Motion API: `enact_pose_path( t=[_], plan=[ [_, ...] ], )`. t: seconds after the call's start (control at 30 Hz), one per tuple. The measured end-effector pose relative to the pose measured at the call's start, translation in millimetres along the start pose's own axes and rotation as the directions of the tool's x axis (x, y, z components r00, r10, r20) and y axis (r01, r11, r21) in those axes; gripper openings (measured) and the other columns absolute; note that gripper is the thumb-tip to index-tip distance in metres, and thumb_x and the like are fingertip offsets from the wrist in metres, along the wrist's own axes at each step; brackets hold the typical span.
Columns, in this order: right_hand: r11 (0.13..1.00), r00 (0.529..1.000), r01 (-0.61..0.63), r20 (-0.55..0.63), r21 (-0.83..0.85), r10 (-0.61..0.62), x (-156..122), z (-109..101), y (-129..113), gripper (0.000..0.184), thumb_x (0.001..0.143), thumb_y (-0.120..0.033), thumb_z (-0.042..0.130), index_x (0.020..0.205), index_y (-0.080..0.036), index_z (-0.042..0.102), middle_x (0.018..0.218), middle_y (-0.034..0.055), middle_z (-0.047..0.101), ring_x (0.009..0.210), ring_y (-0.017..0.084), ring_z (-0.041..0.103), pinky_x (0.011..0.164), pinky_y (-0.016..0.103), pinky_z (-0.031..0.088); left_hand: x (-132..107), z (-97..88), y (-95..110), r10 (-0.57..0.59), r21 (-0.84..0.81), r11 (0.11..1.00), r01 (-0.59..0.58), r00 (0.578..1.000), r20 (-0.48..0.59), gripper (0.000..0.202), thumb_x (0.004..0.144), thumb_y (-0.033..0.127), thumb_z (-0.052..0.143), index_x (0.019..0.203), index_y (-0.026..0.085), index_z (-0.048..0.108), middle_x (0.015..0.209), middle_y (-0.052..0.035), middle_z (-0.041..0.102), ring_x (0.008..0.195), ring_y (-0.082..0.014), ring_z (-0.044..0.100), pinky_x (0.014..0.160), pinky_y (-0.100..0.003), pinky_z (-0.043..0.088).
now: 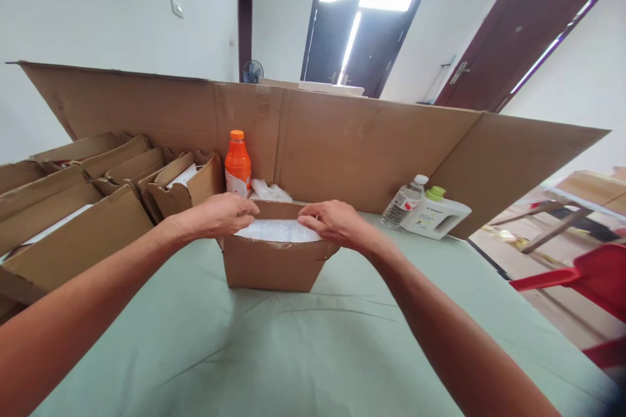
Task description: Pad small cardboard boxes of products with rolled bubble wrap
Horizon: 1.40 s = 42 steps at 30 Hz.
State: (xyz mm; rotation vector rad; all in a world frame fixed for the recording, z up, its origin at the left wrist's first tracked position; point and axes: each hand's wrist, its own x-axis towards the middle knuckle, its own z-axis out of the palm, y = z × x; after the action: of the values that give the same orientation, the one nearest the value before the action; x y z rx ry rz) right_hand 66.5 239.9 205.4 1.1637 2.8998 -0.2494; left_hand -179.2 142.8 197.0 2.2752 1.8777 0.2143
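A small open cardboard box (271, 266) stands upright on the green-covered table in front of me. White bubble wrap (278, 230) fills its top, and what lies under the wrap is hidden. My left hand (225, 214) is closed at the box's left top edge, its fingertips reaching over the opening. At the opposite edge my right hand (337, 221) is closed too, its thumb and fingers over the rim beside the wrap. Behind the box stand an orange bottle (238, 159) and a crumpled piece of white plastic (270, 191).
Several open cardboard boxes (117, 225) crowd the left side. A tall cardboard panel (372, 143) runs across the table's back. At right rear, a clear water bottle (403, 203) leans beside a white jug (435, 215) with a green cap. A red chair (599, 280) stands off the right edge.
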Motion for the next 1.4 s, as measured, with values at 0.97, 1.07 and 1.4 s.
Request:
enact_pose_path(
  t=[0.97, 1.07, 1.4],
  plan=[
    [0.877, 0.872, -0.119, -0.373, 0.466, 0.317, -165, 173, 29, 0.042, 0.085, -0.05, 0.062, 0.118, -0.024, 0.065, 0.112, 0.0125, 0.071, 0.106, 0.038, 0.068, 0.084, 0.049, 0.057, -91, 163.2, 60, -0.511, -0.824, 0.565, 0.035, 0.799, -0.317, 0.062, 0.084, 0.031, 0.063, 0.143, 0.025, 0.047, 0.144, -0.0092, 0.057, 0.124, -0.0264, 0.062, 0.106, -0.041, 0.05],
    [0.841, 0.883, -0.11, -0.337, 0.529, 0.328, -202, 185, 40, 0.072, 0.08, -0.056, 0.07, 0.142, -0.025, 0.05, 0.134, 0.0143, 0.062, 0.121, 0.039, 0.061, 0.095, 0.052, 0.054, -113, 173.9, 62, -0.529, -0.841, 0.539, 0.052, 0.798, -0.29, 0.062, 0.085, 0.04, 0.066, 0.143, 0.027, 0.048, 0.144, -0.0089, 0.058, 0.126, -0.0277, 0.061, 0.106, -0.041, 0.051],
    [0.418, 0.923, 0.226, -0.33, 0.88, 0.196, -136, 189, 45, 0.146, 0.05, -0.07, 0.087, 0.161, -0.024, 0.003, 0.16, 0.0176, 0.032, 0.148, 0.038, 0.029, 0.122, 0.051, 0.024, -105, 188.4, 37, -0.602, -0.878, 0.456, 0.148, 0.777, -0.182, 0.069, 0.078, 0.063, 0.066, 0.135, 0.027, 0.054, 0.13, -0.0076, 0.068, 0.12, -0.0318, 0.065, 0.095, -0.039, 0.059]
  ],
)
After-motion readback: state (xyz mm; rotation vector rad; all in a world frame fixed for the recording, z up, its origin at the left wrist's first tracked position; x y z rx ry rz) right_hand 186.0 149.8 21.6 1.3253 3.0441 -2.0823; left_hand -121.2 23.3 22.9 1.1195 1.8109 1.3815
